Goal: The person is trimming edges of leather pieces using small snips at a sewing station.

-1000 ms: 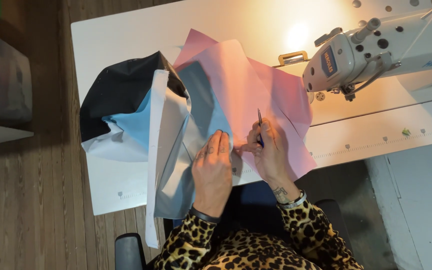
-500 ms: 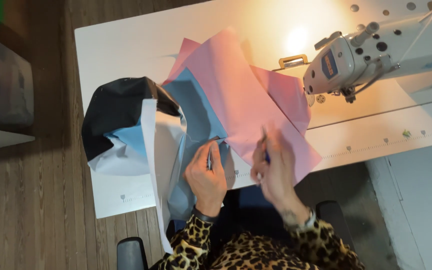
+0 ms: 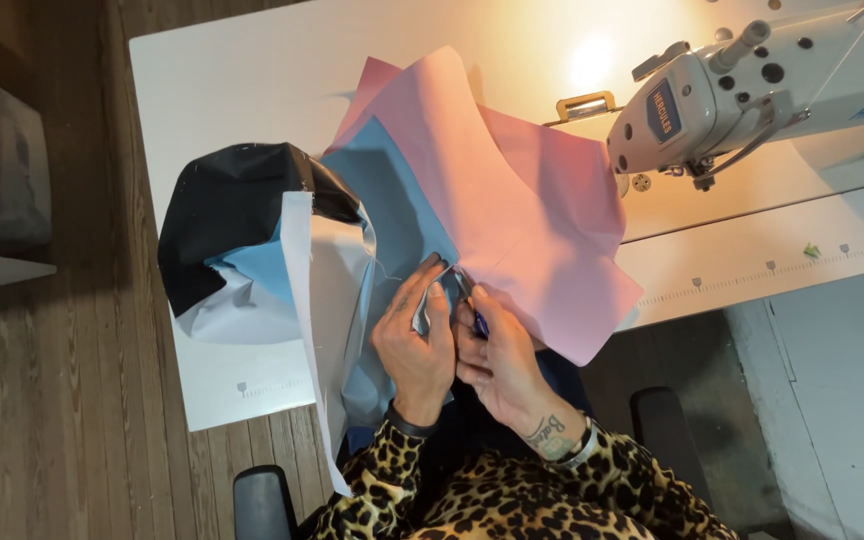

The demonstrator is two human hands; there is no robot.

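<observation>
Both hands together on blue fabric beside pink fabric.
</observation>
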